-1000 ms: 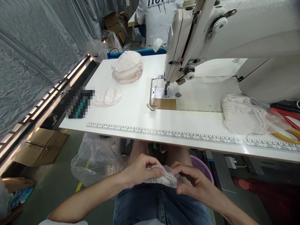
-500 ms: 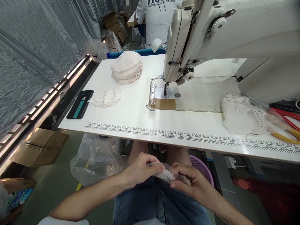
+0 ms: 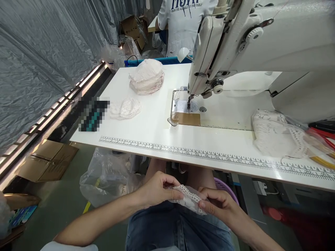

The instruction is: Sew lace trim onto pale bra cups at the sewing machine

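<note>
A white lace-edged fabric piece [image 3: 190, 198] is stretched between my two hands above my lap, in front of the table edge. My left hand [image 3: 163, 190] pinches its left end between thumb and fingers. At the other end, my right hand [image 3: 216, 202] has the fabric between thumb and forefinger. The holed lace trim faces up along the top. On the table, a small lace piece [image 3: 126, 108] lies flat at the left, and a stack of pale padded fabric cups [image 3: 147, 76] stands behind it.
A sewing machine [image 3: 209, 55] stands on the white table [image 3: 151, 129], which has a printed ruler along its front. Bagged lace fabric [image 3: 277, 134] and yellow-handled scissors [image 3: 323, 162] lie at the right. Plastic bags [image 3: 104, 177] hang below; a person in white [image 3: 183, 31] sits beyond.
The lace piece has been turned and spread, so more of its trim and fabric shows between my hands. My view has shifted slightly left, with the table appearing further right.
</note>
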A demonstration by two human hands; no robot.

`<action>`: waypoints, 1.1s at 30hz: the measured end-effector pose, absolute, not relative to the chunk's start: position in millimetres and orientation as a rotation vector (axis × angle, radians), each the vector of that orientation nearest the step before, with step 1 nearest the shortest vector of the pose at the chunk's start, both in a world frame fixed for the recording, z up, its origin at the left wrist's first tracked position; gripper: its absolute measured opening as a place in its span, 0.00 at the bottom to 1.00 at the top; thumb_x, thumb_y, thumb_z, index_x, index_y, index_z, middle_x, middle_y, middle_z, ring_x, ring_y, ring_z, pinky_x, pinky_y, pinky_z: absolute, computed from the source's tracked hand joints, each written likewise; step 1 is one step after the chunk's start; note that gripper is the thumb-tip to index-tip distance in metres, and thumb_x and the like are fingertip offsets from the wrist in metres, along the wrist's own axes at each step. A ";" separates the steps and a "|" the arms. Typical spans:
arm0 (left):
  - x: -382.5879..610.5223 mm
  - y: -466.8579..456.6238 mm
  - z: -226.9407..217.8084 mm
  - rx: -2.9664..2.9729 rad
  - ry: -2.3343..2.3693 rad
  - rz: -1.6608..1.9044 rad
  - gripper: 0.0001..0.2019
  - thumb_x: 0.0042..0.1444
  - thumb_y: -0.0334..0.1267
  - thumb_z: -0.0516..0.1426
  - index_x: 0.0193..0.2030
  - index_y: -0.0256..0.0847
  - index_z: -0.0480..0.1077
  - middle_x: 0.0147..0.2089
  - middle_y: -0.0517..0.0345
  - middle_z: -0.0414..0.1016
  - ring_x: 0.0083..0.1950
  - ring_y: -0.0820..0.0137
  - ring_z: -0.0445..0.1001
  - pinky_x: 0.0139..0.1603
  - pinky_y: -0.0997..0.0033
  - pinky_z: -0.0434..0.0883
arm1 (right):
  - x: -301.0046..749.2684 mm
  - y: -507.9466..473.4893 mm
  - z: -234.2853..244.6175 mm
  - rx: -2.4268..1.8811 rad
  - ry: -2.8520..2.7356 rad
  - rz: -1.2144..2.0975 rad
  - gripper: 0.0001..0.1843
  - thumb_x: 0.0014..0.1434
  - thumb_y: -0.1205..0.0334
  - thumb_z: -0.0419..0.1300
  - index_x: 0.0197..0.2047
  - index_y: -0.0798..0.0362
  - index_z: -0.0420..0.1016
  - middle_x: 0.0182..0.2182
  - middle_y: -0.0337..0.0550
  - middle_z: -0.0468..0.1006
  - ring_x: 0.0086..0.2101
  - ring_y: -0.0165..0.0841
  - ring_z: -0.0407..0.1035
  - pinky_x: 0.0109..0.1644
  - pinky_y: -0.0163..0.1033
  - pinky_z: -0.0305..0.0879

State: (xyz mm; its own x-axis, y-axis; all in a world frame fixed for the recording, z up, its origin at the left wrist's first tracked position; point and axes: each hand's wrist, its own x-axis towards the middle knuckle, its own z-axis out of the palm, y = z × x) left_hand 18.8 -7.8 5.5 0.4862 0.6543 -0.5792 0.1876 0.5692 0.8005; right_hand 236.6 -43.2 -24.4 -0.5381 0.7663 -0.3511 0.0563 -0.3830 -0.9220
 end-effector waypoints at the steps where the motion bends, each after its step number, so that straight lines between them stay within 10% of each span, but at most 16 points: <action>1: 19.3 -7.8 6.4 0.974 1.057 0.347 0.12 0.42 0.42 0.66 0.28 0.33 0.76 0.25 0.58 0.71 0.28 0.74 0.65 0.31 0.75 0.62 | 236.7 -43.7 -24.7 -1.129 -1.382 1.974 0.18 0.58 0.47 0.59 0.28 0.52 0.74 0.27 0.38 0.67 0.30 0.31 0.62 0.33 0.35 0.60; 33: 26.0 -13.9 15.0 1.336 1.095 0.415 0.06 0.49 0.35 0.62 0.30 0.33 0.77 0.30 0.57 0.74 0.31 0.73 0.70 0.32 0.78 0.63 | 228.7 -34.6 -8.4 -1.202 -1.774 1.606 0.13 0.60 0.49 0.58 0.34 0.52 0.72 0.30 0.40 0.73 0.33 0.34 0.67 0.36 0.35 0.62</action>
